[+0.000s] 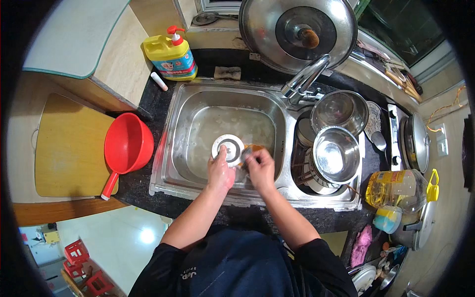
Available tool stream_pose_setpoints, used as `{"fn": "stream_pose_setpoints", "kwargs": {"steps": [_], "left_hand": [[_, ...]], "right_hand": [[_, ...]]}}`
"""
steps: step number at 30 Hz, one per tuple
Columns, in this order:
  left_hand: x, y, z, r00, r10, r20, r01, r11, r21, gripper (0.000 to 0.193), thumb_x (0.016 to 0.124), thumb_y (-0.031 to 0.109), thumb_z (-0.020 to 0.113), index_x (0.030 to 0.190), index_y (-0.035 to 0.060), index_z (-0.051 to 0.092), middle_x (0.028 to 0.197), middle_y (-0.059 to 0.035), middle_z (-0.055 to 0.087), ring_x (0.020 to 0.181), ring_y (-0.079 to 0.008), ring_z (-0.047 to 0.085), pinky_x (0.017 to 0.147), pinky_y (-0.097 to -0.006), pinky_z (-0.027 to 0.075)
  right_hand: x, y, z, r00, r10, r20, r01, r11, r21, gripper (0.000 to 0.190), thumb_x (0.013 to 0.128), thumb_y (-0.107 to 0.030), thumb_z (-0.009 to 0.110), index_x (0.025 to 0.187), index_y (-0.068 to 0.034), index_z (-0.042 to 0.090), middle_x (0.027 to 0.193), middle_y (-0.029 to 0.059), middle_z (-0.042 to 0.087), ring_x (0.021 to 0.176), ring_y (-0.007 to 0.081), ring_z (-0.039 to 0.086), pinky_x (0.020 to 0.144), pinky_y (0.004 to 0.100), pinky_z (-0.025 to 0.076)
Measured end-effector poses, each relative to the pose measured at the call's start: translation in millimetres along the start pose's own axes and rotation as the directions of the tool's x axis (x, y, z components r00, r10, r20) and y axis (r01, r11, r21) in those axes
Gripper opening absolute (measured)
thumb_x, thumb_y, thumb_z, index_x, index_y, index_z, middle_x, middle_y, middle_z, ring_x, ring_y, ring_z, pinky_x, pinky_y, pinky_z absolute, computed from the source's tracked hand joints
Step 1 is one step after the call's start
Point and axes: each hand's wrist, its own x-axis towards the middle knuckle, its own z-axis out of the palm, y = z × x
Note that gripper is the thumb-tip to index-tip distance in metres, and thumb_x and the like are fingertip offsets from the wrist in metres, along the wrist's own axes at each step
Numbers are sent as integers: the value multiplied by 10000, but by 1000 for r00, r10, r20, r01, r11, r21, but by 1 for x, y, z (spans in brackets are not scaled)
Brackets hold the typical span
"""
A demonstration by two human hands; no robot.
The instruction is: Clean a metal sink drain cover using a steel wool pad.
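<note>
My left hand (pixel 221 172) grips a small round white piece of kitchenware (pixel 236 157), perhaps a lid or bowl, with a dark grey ring on its face. The thumb lies across that face. Beside it, my right hand (pixel 261 169) pinches a dark grey scrubber (pixel 245 153), blurred, close to the piece's right edge; contact is unclear. An orange item (pixel 256 147) shows partly behind my right fingers, too hidden to name. Both hands are over the large basin of the stainless steel sink (pixel 187 122), which holds cloudy water (pixel 219 120) with pale bits in it.
Right of the basin, a steel bowl (pixel 336 154) and a pot (pixel 339 111) stand over the smaller basin, below the faucet (pixel 306 80). A red dipper (pixel 128 143) sits left. Behind are a yellow pump bottle (pixel 169 55) and a sponge (pixel 227 72). An oil bottle (pixel 395 189) lies right.
</note>
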Motion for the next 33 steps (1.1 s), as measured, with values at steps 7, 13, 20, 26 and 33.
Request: {"fn": "stream_pose_setpoints", "kwargs": {"steps": [7,13,20,26,33], "left_hand": [[0,1,11,982,66,178,-70,997,18,235,932,164,583,1115,20,549,1024,-84,620,911,-168,627,777,-332,532],[3,1,15,994,76,81,-73,997,-42,242,938,160,569,1132,21,532,1008,-94,620,902,-199,630,780,-360,537],[3,-22,4,998,-2,63,3,1000,-18,220,953,165,542,1110,10,553,1031,-117,619,917,-217,629,768,-375,539],[15,-5,1,993,119,18,-120,990,75,241,957,160,528,1118,-17,547,995,-108,632,855,-194,638,725,-332,538],[13,-13,-3,997,51,57,-49,998,-34,247,948,162,548,1122,-13,538,1006,-106,628,867,-198,635,733,-336,536]], "right_hand": [[-16,7,8,994,77,80,-95,965,246,86,882,-9,611,850,-43,539,759,-26,551,679,40,478,613,201,406],[-12,-8,-4,993,75,-94,-32,918,394,100,872,-74,650,902,-51,557,803,-22,547,715,59,493,650,218,431],[28,-15,1,989,-54,-137,51,998,-26,158,830,-78,690,837,-13,546,686,26,555,643,89,486,590,256,440],[-22,10,17,1000,14,22,-12,998,-56,170,838,-74,682,783,-31,527,688,-1,547,663,64,471,585,241,417],[24,-10,4,996,76,-53,-75,997,18,156,853,-60,664,772,-25,535,690,0,560,628,75,474,560,243,421]]}}
